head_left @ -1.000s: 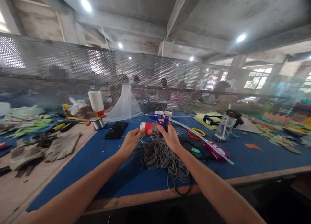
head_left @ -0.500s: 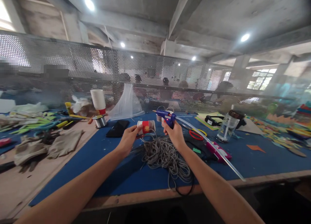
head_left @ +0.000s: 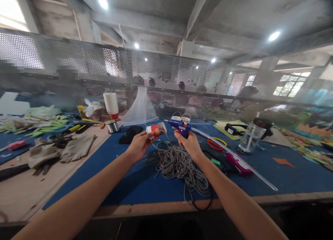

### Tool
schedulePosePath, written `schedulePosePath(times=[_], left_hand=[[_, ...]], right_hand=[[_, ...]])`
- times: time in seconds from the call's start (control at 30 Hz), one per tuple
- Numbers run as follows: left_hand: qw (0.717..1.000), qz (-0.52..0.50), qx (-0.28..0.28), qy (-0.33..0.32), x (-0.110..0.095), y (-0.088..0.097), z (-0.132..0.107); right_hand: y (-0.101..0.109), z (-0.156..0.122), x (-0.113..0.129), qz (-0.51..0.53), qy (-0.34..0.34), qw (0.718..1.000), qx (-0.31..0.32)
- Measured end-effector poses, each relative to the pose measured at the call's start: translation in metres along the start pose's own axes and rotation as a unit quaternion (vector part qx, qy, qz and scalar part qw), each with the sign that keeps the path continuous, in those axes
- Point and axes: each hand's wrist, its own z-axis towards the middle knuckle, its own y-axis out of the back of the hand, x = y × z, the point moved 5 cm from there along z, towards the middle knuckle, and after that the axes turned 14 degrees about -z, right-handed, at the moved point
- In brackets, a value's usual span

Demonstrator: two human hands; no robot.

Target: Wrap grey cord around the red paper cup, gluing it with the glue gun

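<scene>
In my left hand [head_left: 139, 144] is a red and white paper cup [head_left: 155, 130], lying tilted on its side, with grey cord wound around its right end. My right hand [head_left: 189, 142] is closed round the handle of a blue glue gun [head_left: 179, 124]; a small red light glows on it. The nozzle points left, near the cup but apart from it. A long clear glue stick [head_left: 234, 158] sticks out of the gun's back, slanting down to the right. Below both hands lies a tangled heap of grey cord [head_left: 182, 167], from which a strand runs up to the cup.
A black phone [head_left: 130, 134], a wire spool [head_left: 112, 126] and stacked paper cups [head_left: 110, 102] stand left of my hands. Work gloves [head_left: 78, 148] lie farther left. To the right are red-handled scissors [head_left: 214, 144], a glass bottle [head_left: 252, 135] and paper scraps. A perforated metal screen [head_left: 161, 73] crosses behind.
The cup has tipped so its cord-wound end points up to the right. The glue gun stays beside it in my right hand. The whole view has shifted slightly.
</scene>
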Motion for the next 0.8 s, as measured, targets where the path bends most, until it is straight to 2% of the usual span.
schedulePosePath(times=[0.27,0.4,0.63,0.8], left_hand=[[0.999,0.012,0.010,-0.035,-0.002,0.001,0.001],[0.998,0.017,0.015,-0.059,-0.004,0.004,0.002],[1.000,-0.001,0.009,-0.015,-0.003,0.001,-0.001],[1.000,0.005,0.013,0.003,0.002,-0.007,-0.007]], right_hand=[[-0.007,-0.004,0.002,-0.033,0.058,0.996,0.053],[-0.012,-0.008,0.001,-0.057,0.072,0.994,0.051],[-0.005,-0.006,-0.002,-0.078,0.082,0.994,-0.009],[-0.008,-0.006,0.004,-0.016,0.059,0.997,0.038]])
